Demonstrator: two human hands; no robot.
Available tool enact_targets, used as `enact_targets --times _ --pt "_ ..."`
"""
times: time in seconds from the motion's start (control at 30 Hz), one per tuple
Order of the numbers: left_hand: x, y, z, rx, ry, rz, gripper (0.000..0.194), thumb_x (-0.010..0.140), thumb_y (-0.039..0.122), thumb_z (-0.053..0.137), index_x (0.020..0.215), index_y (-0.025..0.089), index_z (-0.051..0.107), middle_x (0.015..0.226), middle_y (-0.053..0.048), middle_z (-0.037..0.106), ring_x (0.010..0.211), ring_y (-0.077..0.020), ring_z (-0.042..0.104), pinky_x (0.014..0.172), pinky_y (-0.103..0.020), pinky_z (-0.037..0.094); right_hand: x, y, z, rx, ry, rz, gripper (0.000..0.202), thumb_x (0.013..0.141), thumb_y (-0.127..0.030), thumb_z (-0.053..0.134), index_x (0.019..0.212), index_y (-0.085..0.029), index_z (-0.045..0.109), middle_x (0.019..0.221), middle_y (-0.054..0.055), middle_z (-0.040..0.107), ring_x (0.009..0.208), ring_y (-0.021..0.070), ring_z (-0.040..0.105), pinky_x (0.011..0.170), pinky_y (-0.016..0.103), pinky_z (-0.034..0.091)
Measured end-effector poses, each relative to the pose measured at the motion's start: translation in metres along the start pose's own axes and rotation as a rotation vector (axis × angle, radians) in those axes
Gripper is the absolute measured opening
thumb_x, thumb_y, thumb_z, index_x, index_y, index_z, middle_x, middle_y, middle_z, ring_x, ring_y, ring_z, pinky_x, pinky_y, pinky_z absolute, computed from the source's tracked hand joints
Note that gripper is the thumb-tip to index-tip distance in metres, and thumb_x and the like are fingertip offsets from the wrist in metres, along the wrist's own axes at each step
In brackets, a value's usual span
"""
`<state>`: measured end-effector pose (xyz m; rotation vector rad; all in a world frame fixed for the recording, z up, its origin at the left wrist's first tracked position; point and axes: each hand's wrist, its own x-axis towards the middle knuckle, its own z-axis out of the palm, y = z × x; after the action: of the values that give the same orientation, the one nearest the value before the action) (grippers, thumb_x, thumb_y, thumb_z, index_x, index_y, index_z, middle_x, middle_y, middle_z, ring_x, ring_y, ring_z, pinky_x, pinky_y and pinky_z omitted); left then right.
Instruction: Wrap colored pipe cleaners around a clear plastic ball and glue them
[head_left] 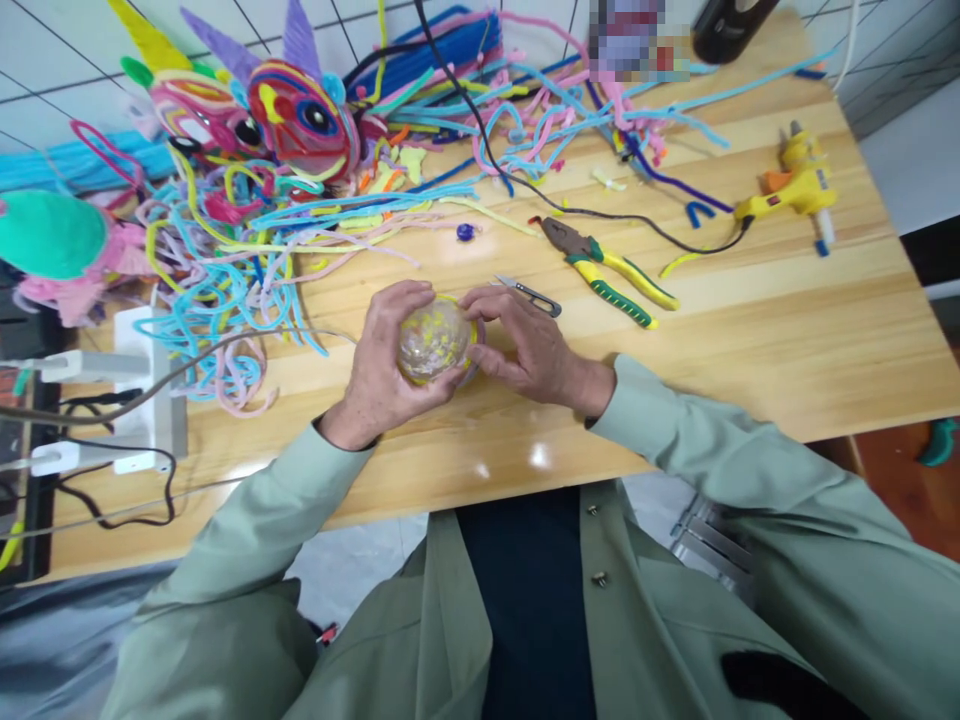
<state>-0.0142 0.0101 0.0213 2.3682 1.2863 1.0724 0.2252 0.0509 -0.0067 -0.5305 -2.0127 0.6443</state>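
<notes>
Near the table's (750, 330) front edge, the left hand (382, 365) and right hand (525, 345) clasped a clear ball (433, 340) between them, and a loosened grip risked it rolling toward the snips (531, 294) at 1 o'clock.

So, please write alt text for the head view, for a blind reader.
Left hand and right hand together hold a clear ball with yellow bits inside, above a wooden table. Pliers, a glue gun and colourful pipe cleaners lie behind.
</notes>
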Motion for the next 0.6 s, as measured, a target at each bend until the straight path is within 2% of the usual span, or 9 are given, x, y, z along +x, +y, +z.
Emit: enact_targets --times 0.1,0.2,0.33,0.6 --pt "-0.002 0.000 0.001 -0.029 -0.006 -0.042 0.076 0.093 0.065 0.079 0.153 0.029 0.049 0.145 -0.014 0.065 0.138 -0.0348 0.066 0.118 -0.056 0.058 0.000 -0.003 0.001 0.075 0.007 0.072 0.033 0.109 -0.045 0.061 0.134 -0.023 0.058 0.133 0.012 0.072 0.120 0.0243 0.071 0.100 0.046 0.063" --pt "-0.002 0.002 0.003 -0.021 0.001 -0.003 0.077 0.092 0.061 0.082 0.153 0.027 0.049 0.144 -0.013 0.066 0.136 -0.0347 0.068 0.116 -0.056 0.060 0.000 -0.008 0.003 0.122 0.039 0.163 0.033 0.107 -0.043 0.059 0.132 -0.023 0.059 0.130 0.011 0.072 0.115 0.0235 0.071 0.095 0.043 0.064" --pt "-0.001 0.004 0.005 0.002 0.027 0.049 0.081 0.088 0.058 0.087 0.152 0.024 0.052 0.142 -0.014 0.067 0.133 -0.0348 0.069 0.113 -0.056 0.062 0.000 -0.017 0.005 0.122 0.073 0.258 0.029 0.100 -0.033 0.061 0.127 -0.023 0.059 0.124 0.008 0.072 0.111 0.0237 0.071 0.092 0.042 0.065" --pt "0.000 0.008 0.005 -0.026 0.001 0.022 0.080 0.087 0.056 0.089 0.152 0.026 0.053 0.143 -0.015 0.067 0.137 -0.0361 0.068 0.115 -0.057 0.061 0.002 -0.022 0.001 0.152 0.086 0.326 0.028 0.093 -0.026 0.062 0.121 -0.026 0.059 0.123 0.006 0.073 0.113 0.0228 0.073 0.091 0.040 0.067"
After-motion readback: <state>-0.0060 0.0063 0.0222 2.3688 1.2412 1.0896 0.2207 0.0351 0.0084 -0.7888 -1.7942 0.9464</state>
